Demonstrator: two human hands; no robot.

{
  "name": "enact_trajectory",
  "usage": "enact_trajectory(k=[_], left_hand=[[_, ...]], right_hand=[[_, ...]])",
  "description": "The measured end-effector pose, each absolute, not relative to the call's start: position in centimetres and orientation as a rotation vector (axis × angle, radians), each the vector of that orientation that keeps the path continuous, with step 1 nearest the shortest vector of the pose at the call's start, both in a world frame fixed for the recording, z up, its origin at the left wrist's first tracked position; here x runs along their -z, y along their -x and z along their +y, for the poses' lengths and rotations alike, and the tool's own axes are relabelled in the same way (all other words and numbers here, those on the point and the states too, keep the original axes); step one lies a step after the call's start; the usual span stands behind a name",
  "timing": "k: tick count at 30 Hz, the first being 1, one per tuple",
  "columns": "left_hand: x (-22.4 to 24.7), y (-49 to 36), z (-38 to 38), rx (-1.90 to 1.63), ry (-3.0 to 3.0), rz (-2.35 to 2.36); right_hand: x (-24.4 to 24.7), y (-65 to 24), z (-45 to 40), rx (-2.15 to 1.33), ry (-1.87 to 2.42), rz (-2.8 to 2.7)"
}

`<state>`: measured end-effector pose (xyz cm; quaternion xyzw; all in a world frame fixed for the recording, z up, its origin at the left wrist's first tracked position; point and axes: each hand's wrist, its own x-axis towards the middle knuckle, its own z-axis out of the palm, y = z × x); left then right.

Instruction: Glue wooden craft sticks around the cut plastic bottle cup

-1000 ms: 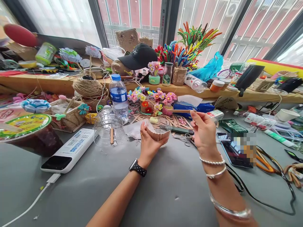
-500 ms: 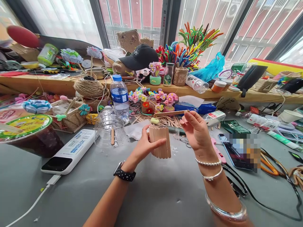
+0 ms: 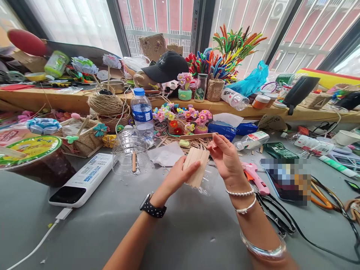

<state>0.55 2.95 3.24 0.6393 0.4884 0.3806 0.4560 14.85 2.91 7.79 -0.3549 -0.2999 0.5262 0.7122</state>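
Craft sticks set side by side cover part of a clear plastic piece [image 3: 206, 183], forming a stick panel [image 3: 197, 168]. My left hand [image 3: 180, 174] grips this piece from the left, thumb lying across the sticks. Just above and to the right, my right hand [image 3: 225, 155] pinches the end of a single wooden stick [image 3: 198, 136] between thumb and fingers. That stick points left, nearly level, and is apart from the panel. Behind it, loose sticks [image 3: 165, 141] lie in a pile on the table.
A cut plastic bottle [image 3: 131, 150] with one stick on it and a white power bank [image 3: 84, 180] are on the left. To the right lie a pink glue gun [image 3: 257, 178], a phone [image 3: 277, 180] and orange-handled scissors [image 3: 320, 195]. A water bottle [image 3: 142, 114] stands behind.
The stick-covered piece has turned and shifted right with my left hand, showing its clear plastic part. My right hand has moved slightly left and down with the single stick, uncovering more of the glue gun.
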Motion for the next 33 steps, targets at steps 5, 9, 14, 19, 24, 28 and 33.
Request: enact_trajectory(k=[5,9,14,19,24,28,33], left_hand=[[-3.6,-1.1,1.5,-1.050,-1.536,1.237],[-3.6,-1.1,1.1,-1.072,-1.578,1.198],[-3.3,-0.3,1.1,-0.958,-1.864,0.989],[-3.0,0.0,1.2,-0.916,-2.016,0.839],[-2.8,-0.3,0.9,-0.936,-2.078,0.818],[-2.7,-0.5,0.8,-0.952,-2.089,0.827],[-2.6,-0.5,0.8,-0.960,-2.091,0.836]], right_hand=[[-7.7,-14.9,2.9,-1.175,0.780,-0.615],[-7.7,-14.9,2.9,-1.150,0.807,-0.605],[-7.8,-15.3,3.0,-1.126,0.790,-0.571],[-8.2,-15.6,2.8,-1.132,0.807,-0.599],[-8.5,-15.5,2.5,-1.133,0.860,-0.655],[-8.6,-15.7,2.4,-1.156,0.845,-0.665],[-8.7,-16.1,2.4,-1.151,0.804,-0.662]])
